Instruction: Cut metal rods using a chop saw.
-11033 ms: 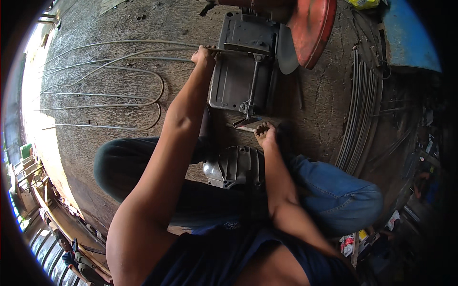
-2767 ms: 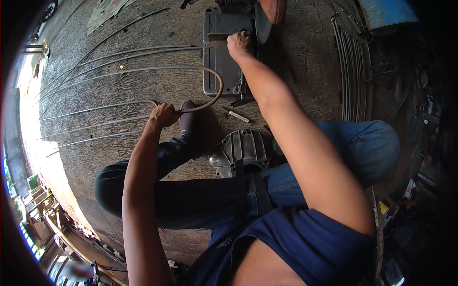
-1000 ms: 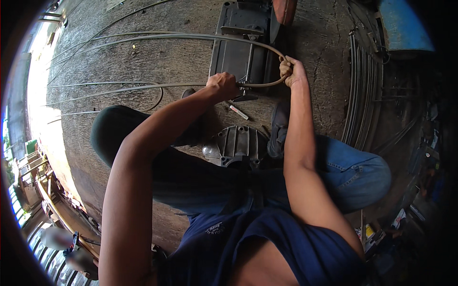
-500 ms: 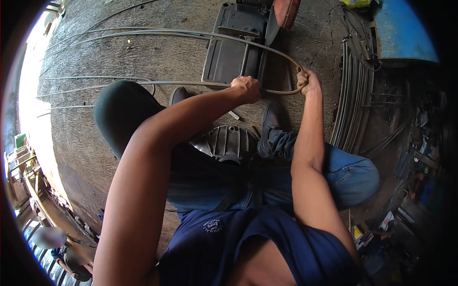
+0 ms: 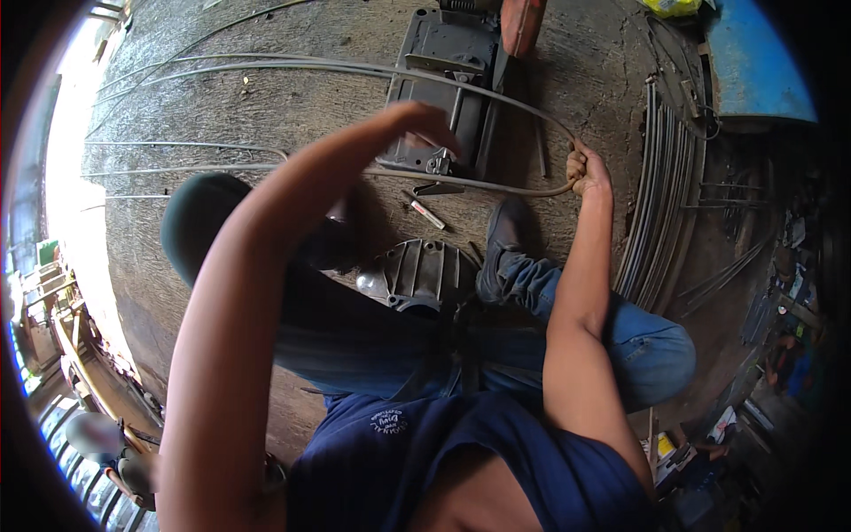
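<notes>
My right hand [image 5: 587,168] is closed in a fist around the bent end of a long metal rod [image 5: 496,186]. The rod doubles back there, and both its lengths run left over a cut-off saw's base. My left hand [image 5: 427,129], smeared by motion, hovers above the base with its fingers loosely stretched out, off the rod. Beneath it lies the dark cut-off saw [image 5: 417,111] with its clamp screw and a red guard [image 5: 523,25]. Close to the clamp end, a white and red marker [image 5: 427,215] rests on the floor.
A ribbed metal housing [image 5: 425,270] sits between my legs. More thin rods [image 5: 186,144] lie at left. A bundle of rods [image 5: 651,204] lies at right, near a blue panel [image 5: 761,62]. Scrap clutters the far right; a person [image 5: 133,474] is at lower left.
My left hand has let go of the rod and moved up and left over the saw base. My right hand, still gripping, has shifted slightly right and down. The marker now shows fully.
</notes>
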{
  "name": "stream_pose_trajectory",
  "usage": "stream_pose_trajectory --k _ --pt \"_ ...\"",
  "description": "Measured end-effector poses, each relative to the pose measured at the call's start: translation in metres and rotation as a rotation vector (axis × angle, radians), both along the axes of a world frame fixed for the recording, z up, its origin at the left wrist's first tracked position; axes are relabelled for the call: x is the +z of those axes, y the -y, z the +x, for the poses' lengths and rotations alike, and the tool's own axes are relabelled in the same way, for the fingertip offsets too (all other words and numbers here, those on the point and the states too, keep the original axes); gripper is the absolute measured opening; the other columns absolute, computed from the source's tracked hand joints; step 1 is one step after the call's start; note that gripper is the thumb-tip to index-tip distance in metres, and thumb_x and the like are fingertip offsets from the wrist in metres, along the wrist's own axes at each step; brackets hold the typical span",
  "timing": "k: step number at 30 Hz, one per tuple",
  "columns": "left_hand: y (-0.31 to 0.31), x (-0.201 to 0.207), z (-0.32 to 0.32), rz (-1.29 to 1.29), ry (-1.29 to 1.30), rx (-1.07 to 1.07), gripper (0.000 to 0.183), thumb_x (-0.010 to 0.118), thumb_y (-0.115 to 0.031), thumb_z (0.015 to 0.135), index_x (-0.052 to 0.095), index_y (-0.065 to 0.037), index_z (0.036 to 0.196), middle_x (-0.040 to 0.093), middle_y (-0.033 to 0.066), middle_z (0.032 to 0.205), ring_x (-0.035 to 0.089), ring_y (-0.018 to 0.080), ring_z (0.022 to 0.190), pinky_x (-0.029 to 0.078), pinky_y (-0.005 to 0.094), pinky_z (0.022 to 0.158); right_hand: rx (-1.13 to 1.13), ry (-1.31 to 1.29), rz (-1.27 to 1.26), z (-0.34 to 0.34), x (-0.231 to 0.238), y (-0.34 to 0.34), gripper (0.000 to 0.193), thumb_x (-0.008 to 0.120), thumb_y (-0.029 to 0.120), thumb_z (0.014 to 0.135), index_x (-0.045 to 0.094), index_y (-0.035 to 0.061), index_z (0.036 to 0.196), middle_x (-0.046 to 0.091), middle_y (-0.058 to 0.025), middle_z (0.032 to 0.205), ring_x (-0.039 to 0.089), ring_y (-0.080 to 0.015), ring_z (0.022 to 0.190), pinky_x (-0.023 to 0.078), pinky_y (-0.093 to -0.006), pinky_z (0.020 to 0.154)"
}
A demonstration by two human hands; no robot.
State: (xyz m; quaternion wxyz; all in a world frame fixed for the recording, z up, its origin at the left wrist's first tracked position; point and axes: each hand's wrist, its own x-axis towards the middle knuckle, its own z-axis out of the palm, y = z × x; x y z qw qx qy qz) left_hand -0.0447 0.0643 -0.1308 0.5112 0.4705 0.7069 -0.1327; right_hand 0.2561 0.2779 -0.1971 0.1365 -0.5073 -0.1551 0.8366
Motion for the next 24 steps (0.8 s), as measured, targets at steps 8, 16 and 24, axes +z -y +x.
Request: stream_pose_trajectory --k 8,16,24 --pt "0.068 -0.077 -0.231 0.775 -0.684 -0.063 0.063 0.083 -0.038 0.067 0.060 -0.009 0.118 0.058 0.0130 0.118 0.056 0.0344 0.112 0.049 0.0460 0.092 -0.009 -0.024 -0.003 0.007 0.004 0.013 0.022 0.057 0.027 0.099 0.060 0.0055 0.095 0.032 0.0082 0.055 0.023 -0.0027 0.040 0.015 -0.0217 0.039" --pt "0.067 -0.124 -0.282 0.527 -0.500 0.085 0.033 0.074 -0.040 0.081 0.069 -0.011 0.096 0.064 0.0133 0.101 0.064 0.0352 0.093 0.052 0.0441 0.081 -0.003 0.009 0.032 0.006 0.022 0.017 0.024 0.060 0.029 0.097 0.060 0.0049 0.096 0.033 0.0104 0.056 0.023 -0.0008 0.042 0.015 -0.0206 0.040" --pt "0.053 -0.134 -0.267 0.733 -0.594 0.222 0.033 0.065 -0.022 0.082 0.049 -0.009 0.108 0.060 0.0184 0.105 0.060 0.0402 0.101 0.049 0.0487 0.082 -0.034 -0.015 0.040 0.012 0.009 0.004 0.021 0.060 0.027 0.097 0.060 0.0063 0.096 0.033 0.0101 0.055 0.022 -0.0020 0.043 0.014 -0.0219 0.041"
